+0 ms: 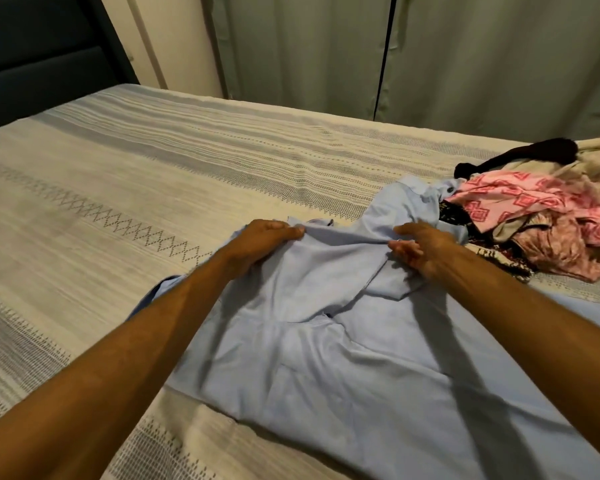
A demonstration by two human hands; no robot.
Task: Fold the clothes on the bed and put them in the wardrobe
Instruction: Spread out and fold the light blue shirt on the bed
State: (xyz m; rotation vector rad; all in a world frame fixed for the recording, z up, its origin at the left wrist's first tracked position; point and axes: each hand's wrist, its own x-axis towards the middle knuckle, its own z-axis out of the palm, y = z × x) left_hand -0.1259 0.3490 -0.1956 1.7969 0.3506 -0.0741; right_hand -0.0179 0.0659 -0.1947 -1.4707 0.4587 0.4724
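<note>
You find no text, label, brand, number or sign that can be read anywhere in this view.

Striped bed cover (153,161): light-blue shirt (326,358) spread flat, clothes heap (541,216) right.

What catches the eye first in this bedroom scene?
Two bare arms reach over a light blue shirt spread across the striped bedspread, the left hand and right hand both pinching its upper edge. A jumbled clothes pile, pink on top, sits at the right.
</note>
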